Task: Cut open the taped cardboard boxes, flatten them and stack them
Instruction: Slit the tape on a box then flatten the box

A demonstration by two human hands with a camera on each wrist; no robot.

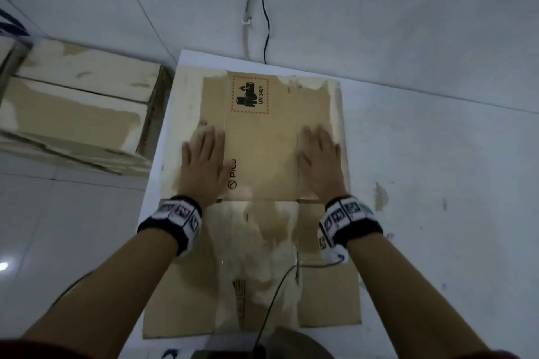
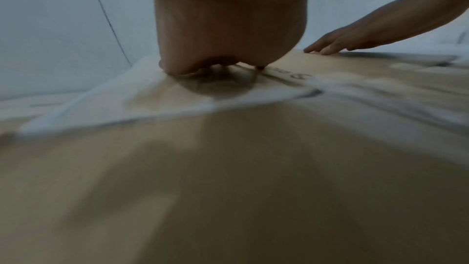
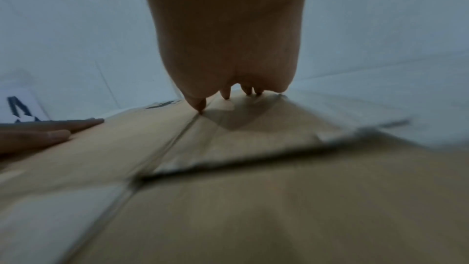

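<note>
Head view: flattened box (image 1: 262, 151) spread on a white board (image 1: 186, 58), left hand (image 1: 204, 160) and right hand (image 1: 319, 160) pressed palm-down on it, fingers straight, either side of its hazard label (image 1: 250, 94). Stack of flattened boxes (image 1: 78, 108) lying left of the box.

Left wrist: palm flat on the box (image 2: 228, 168).

Right wrist: fingertips (image 3: 200, 105) touching the box (image 3: 253, 208).
</note>
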